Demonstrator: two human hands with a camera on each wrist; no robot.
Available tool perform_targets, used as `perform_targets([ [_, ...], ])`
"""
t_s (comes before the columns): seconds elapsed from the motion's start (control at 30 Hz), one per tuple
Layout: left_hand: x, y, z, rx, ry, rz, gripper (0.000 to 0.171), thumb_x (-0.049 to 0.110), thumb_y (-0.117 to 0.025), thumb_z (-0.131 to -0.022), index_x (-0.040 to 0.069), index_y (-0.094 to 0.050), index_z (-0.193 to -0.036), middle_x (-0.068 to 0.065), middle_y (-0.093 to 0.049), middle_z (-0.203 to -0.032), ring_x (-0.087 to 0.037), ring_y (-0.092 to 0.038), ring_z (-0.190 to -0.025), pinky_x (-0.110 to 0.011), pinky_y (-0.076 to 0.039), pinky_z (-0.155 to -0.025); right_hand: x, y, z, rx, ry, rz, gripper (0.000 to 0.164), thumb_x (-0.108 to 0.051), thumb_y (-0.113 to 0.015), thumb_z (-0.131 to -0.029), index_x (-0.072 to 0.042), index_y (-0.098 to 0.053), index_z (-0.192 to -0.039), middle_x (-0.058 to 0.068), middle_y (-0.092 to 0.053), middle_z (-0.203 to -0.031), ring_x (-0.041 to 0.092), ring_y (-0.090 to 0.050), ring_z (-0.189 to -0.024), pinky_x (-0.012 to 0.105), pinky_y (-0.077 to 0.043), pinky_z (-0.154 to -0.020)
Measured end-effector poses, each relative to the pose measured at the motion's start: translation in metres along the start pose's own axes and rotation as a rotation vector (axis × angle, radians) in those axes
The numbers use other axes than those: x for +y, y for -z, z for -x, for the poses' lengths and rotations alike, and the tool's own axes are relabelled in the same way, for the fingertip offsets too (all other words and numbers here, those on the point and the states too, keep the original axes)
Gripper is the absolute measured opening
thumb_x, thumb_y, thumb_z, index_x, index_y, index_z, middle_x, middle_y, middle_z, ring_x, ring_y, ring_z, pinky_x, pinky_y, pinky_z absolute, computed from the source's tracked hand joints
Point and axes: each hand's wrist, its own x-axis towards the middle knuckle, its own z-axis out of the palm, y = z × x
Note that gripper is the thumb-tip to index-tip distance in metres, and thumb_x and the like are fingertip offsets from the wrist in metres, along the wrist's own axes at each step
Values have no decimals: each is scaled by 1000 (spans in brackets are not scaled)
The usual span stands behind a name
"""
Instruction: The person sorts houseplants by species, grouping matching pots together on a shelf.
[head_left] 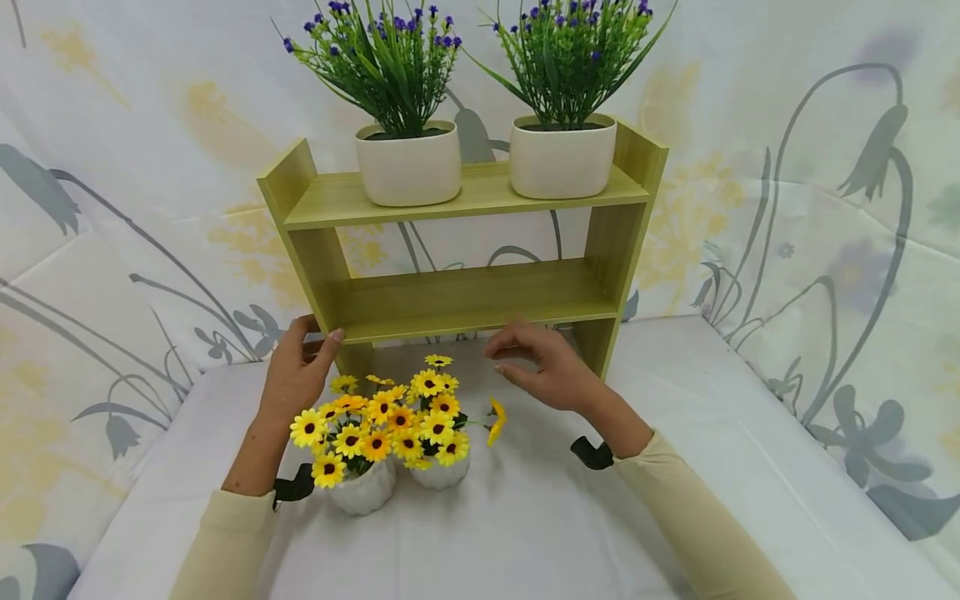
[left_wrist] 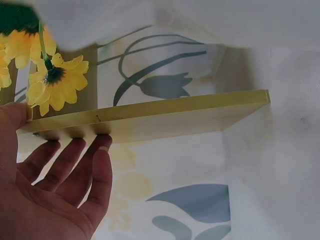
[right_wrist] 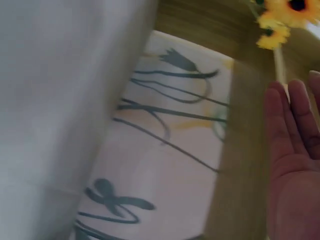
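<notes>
Printed cloth (head_left: 795, 242): hangs behind and at both sides, with grey and yellow plant shapes.

Desk (head_left: 525, 533): covered in white fabric; its back edge meets the printed cloth.

Shelf (head_left: 480, 300): wooden, upright near the desk's back edge. It has an upper board (head_left: 486, 187), a lower board and two side panels. A small dark mark on the left panel's front edge is too small to make out.

Left planter (head_left: 408, 171) and right planter (head_left: 562, 162): off-white, both on the upper board near its front edge; the right one stands close to the right panel. Each holds grassy leaves and purple flowers (head_left: 551, 42).

Left flowerpot (head_left: 367, 493) and right flowerpot (head_left: 442, 475): white, with yellow flowers (head_left: 378, 408), on the desk in front of the shelf's left half. The left one sits nearer the desk's left edge and its front edge.

Left hand (head_left: 295, 375): grips the shelf's left panel, thumb at the front edge, fingers against the outer face.

Right hand (head_left: 543, 367): fingers loose, grasping nothing, before the lower board's front edge; contact cannot be determined.

Black wrist fittings (head_left: 592, 454): one beside each wrist.
</notes>
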Motion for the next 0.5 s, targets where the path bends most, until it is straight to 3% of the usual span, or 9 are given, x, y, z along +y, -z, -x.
perform_targets([
  [0.13, 1, 1, 1, -7, 11, 2, 60, 40, -53, -112, -2, -41, -153, -26, -51, -146, -52, -57, -135, -66, -46, -111, 13, -8, 3, -66, -64, -36, 22, 0, -72, -99, -8, -72, -120, 13, -70, -122, 22, -71, -113, 39, -60, -100],
  [0.3, 2, 2, 1, -8, 20, 9, 61, 41, -53, -112, -1, -40, -155, -26, -50, -147, -51, -56, -136, -66, -46, -112, 26, -20, 5, -181, -110, -35, 9, -4, -73, -100, -11, -76, -106, 17, -71, -121, 22, -70, -113, 43, -61, -99],
  [0.37, 3, 2, 1, -11, 18, 10, 61, 41, -53, -112, -1, -40, -155, -25, -51, -147, -51, -57, -136, -66, -46, -112, 30, -26, 7, -226, -108, -49, 13, 0, -73, -99, -11, -77, -103, 16, -72, -123, 23, -69, -116, 45, -60, -99],
  [0.5, 2, 1, 1, -17, 12, 12, 60, 40, -53, -112, -1, -40, -155, -26, -51, -147, -51, -57, -136, -66, -46, -112, 34, -39, 10, -297, -89, -80, 34, 15, -68, -92, -10, -78, -113, 11, -71, -130, 26, -66, -124, 47, -59, -103],
])
